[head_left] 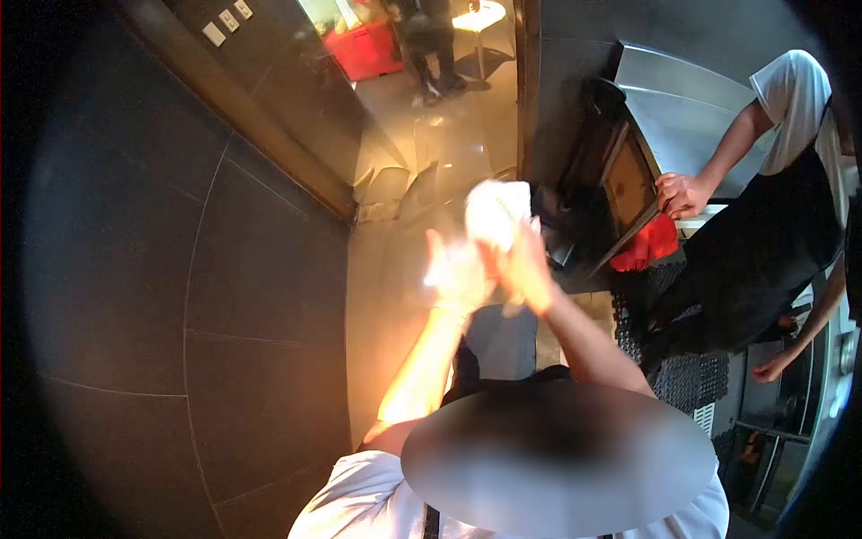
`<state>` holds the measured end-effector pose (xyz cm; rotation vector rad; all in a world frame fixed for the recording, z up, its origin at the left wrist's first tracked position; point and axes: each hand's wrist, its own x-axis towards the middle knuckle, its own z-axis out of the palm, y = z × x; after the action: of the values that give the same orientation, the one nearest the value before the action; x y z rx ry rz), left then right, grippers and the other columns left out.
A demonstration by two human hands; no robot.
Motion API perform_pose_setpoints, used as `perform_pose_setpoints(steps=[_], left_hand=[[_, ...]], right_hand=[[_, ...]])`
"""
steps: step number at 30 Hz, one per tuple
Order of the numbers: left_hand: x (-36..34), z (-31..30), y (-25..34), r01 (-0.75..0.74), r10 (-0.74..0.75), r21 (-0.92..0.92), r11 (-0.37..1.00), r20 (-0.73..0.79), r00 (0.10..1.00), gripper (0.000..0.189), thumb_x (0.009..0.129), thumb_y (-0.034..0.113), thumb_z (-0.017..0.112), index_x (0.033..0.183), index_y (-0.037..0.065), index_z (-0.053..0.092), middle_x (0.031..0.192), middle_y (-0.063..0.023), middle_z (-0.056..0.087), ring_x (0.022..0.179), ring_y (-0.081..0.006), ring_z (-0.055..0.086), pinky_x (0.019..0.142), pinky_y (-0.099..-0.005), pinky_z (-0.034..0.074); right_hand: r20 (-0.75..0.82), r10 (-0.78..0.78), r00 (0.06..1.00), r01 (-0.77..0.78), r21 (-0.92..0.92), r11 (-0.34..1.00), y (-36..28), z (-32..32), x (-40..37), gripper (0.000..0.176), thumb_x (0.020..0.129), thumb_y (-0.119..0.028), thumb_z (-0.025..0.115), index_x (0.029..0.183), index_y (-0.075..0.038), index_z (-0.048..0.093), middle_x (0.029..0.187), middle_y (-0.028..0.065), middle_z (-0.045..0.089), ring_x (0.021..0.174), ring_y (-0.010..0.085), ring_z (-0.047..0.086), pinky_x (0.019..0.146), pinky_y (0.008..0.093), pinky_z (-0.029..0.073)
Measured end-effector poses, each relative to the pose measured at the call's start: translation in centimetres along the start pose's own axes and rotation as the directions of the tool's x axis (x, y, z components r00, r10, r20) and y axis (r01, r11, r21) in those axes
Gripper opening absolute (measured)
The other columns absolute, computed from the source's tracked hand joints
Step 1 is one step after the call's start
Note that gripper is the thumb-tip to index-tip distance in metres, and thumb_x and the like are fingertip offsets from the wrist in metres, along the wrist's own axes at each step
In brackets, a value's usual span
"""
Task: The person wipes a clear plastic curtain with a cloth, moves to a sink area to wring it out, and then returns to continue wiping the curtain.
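Both my hands are raised in front of me in strong light, slightly blurred. My left hand (464, 277) has one digit stretched out to the left, and its other fingers run behind my right hand. My right hand (527, 269) is closed at the lower edge of a bright white thing (499, 212), cloth-like or paper-like with a squarish right corner. The glare washes out its detail, and I cannot tell its exact kind. The base of the white thing is hidden behind my fingers.
On the right a person in a dark apron (754, 260) grips a red cloth (651, 244) beside a wooden-framed panel (631, 184). A dark tiled wall (260, 296) stands on my left. Ahead, a doorway shows a red box (366, 52) and another person's legs (431, 58). Black perforated mats (696, 382) cover the floor at right.
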<state>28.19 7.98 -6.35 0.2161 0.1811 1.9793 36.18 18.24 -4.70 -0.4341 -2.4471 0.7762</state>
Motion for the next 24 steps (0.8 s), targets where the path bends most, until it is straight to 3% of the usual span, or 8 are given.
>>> perform_pose_setpoints(steps=[1,7,10,11,13,16,19,24], left_hand=[[0.2,0.3,0.3,-0.009,0.008,-0.015,1.0,-0.075,0.997,0.097,0.089,0.083,0.032,0.154,0.011,0.03,0.148,-0.015,0.047,0.128,-0.0328,0.052,0.107,-0.0483,0.043],[0.6,3.0,1.5,-0.027,0.027,-0.002,1.0,0.079,0.997,0.103,0.084,0.087,0.035,0.154,0.01,0.031,0.154,-0.0135,0.04,0.142,-0.0304,0.036,0.115,-0.0479,0.033],[-0.7,3.4,-1.7,0.027,-0.013,-0.116,0.993,0.124,0.992,0.11,0.081,0.089,0.037,0.157,0.01,0.024,0.161,-0.0106,0.029,0.147,-0.0258,0.028,0.12,-0.0426,0.021],[-1.1,5.6,-3.2,-0.018,0.01,0.07,0.997,0.117,0.993,0.114,0.08,0.09,0.037,0.158,0.009,0.02,0.163,-0.0084,0.024,0.149,-0.0221,0.022,0.123,-0.0368,0.013],[-0.5,4.5,-3.5,-0.069,0.056,0.268,0.961,0.058,0.997,0.115,0.081,0.09,0.035,0.157,0.004,0.023,0.164,-0.0087,0.023,0.15,-0.0226,0.021,0.123,-0.0356,0.013],[-1.0,1.8,-3.6,-0.021,0.068,0.411,0.912,-0.102,0.992,0.119,0.077,0.092,0.037,0.159,0.007,0.015,0.161,-0.0086,0.026,0.148,-0.024,0.024,0.122,-0.039,0.016],[-3.0,-2.5,-6.2,-0.011,0.078,0.359,0.933,-0.173,0.982,0.127,0.076,0.093,0.034,0.157,-0.002,0.009,0.166,-0.0138,0.012,0.152,-0.0241,0.01,0.123,-0.0363,0.007],[-7.6,-14.3,-9.8,0.085,-0.067,0.062,0.994,-0.251,0.966,0.11,0.083,0.082,0.044,0.157,0.005,0.022,0.16,-0.0146,0.031,0.146,-0.0271,0.03,0.121,-0.0402,0.022]], right_hand=[[-0.065,0.183,0.981,-0.144,0.387,0.911,0.0,-0.8,1.8,0.048,0.086,-0.019,0.064,0.132,-0.007,0.06,0.131,0.0266,0.058,0.123,0.0446,0.053,0.106,0.0526,0.041],[-0.276,-0.206,0.939,0.248,0.128,0.96,-3.1,1.0,-3.0,0.053,0.085,-0.011,0.062,0.136,-0.003,0.055,0.14,0.0231,0.054,0.129,0.042,0.051,0.113,0.0474,0.035],[-0.225,0.254,0.941,-0.154,0.383,0.911,-0.3,-0.6,0.1,0.05,0.091,-0.02,0.063,0.137,-0.005,0.053,0.135,0.0213,0.057,0.124,0.0372,0.056,0.107,0.0443,0.041],[0.149,0.511,0.846,-0.477,0.64,0.602,-2.2,-4.9,1.9,0.046,0.095,-0.021,0.06,0.137,-0.004,0.052,0.133,0.0208,0.059,0.123,0.0349,0.057,0.104,0.0407,0.044],[0.136,0.461,0.877,-0.308,0.895,0.322,-1.4,-3.2,-0.2,0.046,0.098,-0.02,0.059,0.14,-0.004,0.05,0.139,0.0169,0.057,0.128,0.0284,0.055,0.106,0.0361,0.042],[0.0,0.423,0.906,-0.34,0.595,0.728,0.4,1.6,-5.4,0.062,0.099,-0.016,0.059,0.155,-0.008,0.033,0.145,0.0116,0.051,0.131,0.018,0.048,0.11,0.03,0.037],[0.342,0.673,0.656,-0.535,0.84,0.094,4.1,3.5,-6.8,0.044,0.096,-0.023,0.066,0.136,-0.007,0.055,0.113,0.0047,0.067,0.094,0.0137,0.061,0.077,0.0288,0.052],[0.627,0.671,0.397,-0.699,0.68,-0.223,11.2,5.4,-11.5,0.05,0.087,-0.023,0.077,0.127,0.0,0.059,0.111,0.0084,0.068,0.098,0.0196,0.065,0.09,0.036,0.052]])
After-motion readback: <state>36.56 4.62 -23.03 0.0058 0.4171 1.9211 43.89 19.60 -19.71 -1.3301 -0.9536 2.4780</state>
